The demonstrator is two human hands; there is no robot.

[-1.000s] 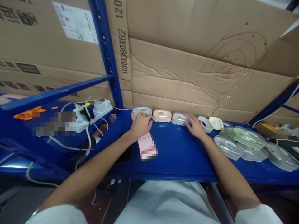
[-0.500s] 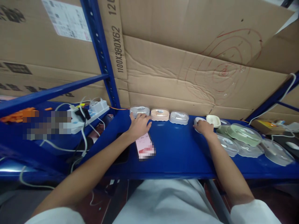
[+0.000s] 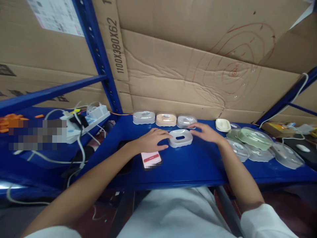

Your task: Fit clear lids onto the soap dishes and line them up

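Observation:
An oval white soap dish with a slot in its middle sits on the blue shelf in front of me. On its left, my left hand has its fingers spread, the fingertips at the dish's edge; whether they touch is unclear. From the other side my right hand reaches in, thumb and fingers apart near the rim. Behind stand three lidded soap dishes: a grey one, a peach one and another grey one, partly behind my right fingers.
A phone lies below my left hand. To the right are a small cream dish and several overlapping clear-lidded dishes, a green one on top. A power strip with cables is at left. Cardboard walls the back.
My right hand has moved left, and the white dish is now in the middle of the shelf. My left hand has left the grey lidded dish and come toward the white one.

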